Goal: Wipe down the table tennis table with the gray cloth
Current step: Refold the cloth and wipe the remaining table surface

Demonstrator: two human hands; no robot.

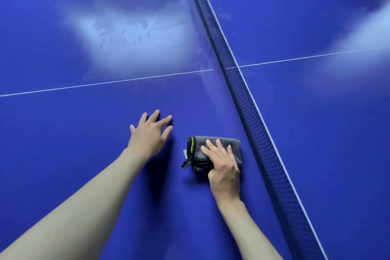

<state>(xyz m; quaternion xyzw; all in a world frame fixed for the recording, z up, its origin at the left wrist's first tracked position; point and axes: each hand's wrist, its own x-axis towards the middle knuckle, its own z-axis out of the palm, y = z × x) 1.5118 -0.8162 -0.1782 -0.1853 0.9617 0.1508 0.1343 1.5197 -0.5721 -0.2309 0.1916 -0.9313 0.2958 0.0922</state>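
Taking the net (242, 95) as landmark, and going from left to right: the left hand (148, 135) lies flat and released on the blue counter (63, 143), fingers spread, well to the left of the net and holding nothing. Between it and the net sits the folded gray cloth (213, 150), just beside the net's foot, its long axis running across toward the net. The right hand (223, 167) is the nearer grip: it presses on the cloth's near half, fingers extended over the top, thumb seemingly tucked at the near edge. Unwiped smudges lie farther away along the net, so the stroke probably runs forward.
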